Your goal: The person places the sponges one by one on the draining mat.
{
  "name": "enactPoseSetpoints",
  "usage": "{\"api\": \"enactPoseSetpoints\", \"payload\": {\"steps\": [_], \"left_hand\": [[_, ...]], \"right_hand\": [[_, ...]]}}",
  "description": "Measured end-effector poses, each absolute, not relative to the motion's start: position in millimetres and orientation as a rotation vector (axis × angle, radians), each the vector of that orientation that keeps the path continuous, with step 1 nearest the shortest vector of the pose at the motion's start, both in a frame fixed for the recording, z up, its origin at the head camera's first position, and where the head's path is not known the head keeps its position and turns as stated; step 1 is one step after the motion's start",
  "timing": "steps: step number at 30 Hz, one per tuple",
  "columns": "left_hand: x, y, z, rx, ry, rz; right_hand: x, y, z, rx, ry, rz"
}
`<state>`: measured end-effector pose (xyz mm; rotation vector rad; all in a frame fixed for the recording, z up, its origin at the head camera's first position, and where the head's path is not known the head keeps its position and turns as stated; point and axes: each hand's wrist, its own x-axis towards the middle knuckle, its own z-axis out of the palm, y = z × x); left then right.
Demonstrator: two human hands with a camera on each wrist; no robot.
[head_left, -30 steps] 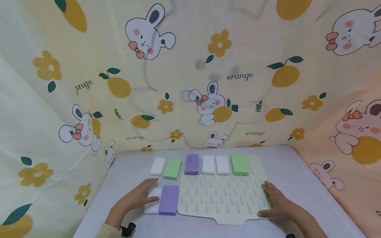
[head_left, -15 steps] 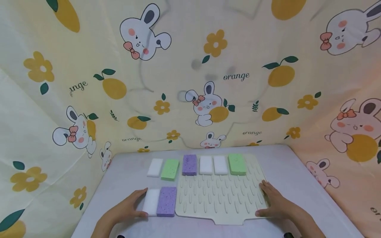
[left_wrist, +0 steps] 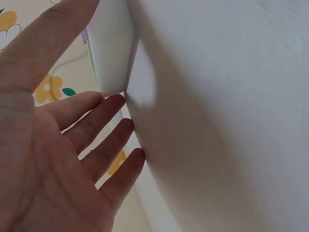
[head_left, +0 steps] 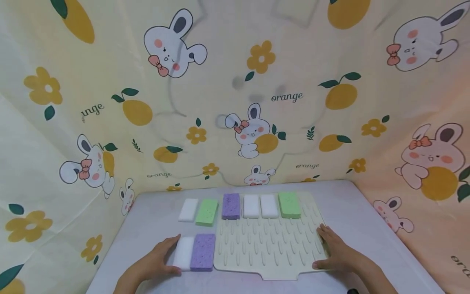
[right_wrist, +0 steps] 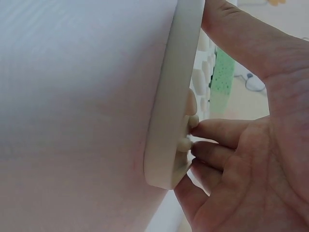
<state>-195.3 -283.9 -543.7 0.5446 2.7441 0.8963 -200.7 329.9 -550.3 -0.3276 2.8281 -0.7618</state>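
In the head view my left hand [head_left: 156, 260] lies at the left side of a white sponge [head_left: 183, 254], thumb and fingers spread. A purple sponge [head_left: 202, 252] sits against that white sponge's right side. In the left wrist view the fingertips of my left hand [left_wrist: 63, 164] rest at the table surface by the white sponge [left_wrist: 112, 46]. My right hand [head_left: 339, 254] touches the right edge of a cream board with rows of raised ridges [head_left: 269, 261]. Seen from the right wrist, its relaxed fingers meet the board's edge [right_wrist: 169, 111]; the thumb tip is partly cut off.
Along the board's back edge stand a purple sponge [head_left: 231, 206], two white sponges [head_left: 251, 206] and a green sponge [head_left: 289, 205]. Left of the board lie another white sponge [head_left: 188, 210] and green sponge [head_left: 207, 212]. A printed curtain [head_left: 220, 81] surrounds the table [head_left: 154, 220].
My left hand has come down and back from above the white sponge to its left side. The right hand stays at the board's edge. The head view has shifted slightly.
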Motion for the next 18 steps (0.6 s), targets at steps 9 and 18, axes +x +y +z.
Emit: {"api": "enactPoseSetpoints", "payload": {"steps": [9, 18], "left_hand": [[-193.8, -281.8, -546.3, 0.478, 2.751, 0.878], [-195.1, -279.9, -548.5, 0.434, 2.760, 0.846]], "right_hand": [[-200.4, 328.0, -547.7, -0.302, 2.809, -0.774], [-200.6, 328.4, -547.7, -0.261, 2.794, -0.775]]}}
